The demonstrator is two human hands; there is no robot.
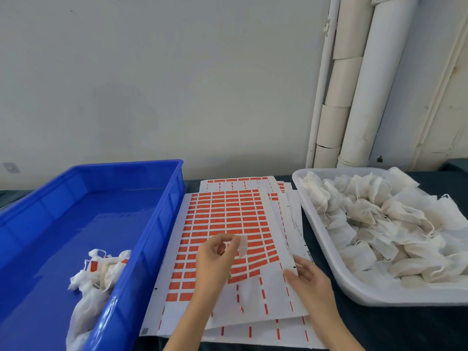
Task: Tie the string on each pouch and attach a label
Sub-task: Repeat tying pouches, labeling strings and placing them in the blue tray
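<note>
Label (242, 245) is pinched by left hand (215, 259), sheet (228, 214) gripped by right hand (309, 277); few finished pouches (101, 269) are seen left of it, many untied pouches (379, 224) right.

Two hands in shot: left hand (215, 257), right hand (310, 282). Both bare. Each runs into a bare forearm, left forearm (187, 323) and right forearm (336, 333), both cut by the bottom frame edge. Bare all the way from fingertips to that edge. Fingers slim. Nails too small and blurred to judge. Knuckle creases show faintly on the right hand. Rest of the person is out of frame.
</note>
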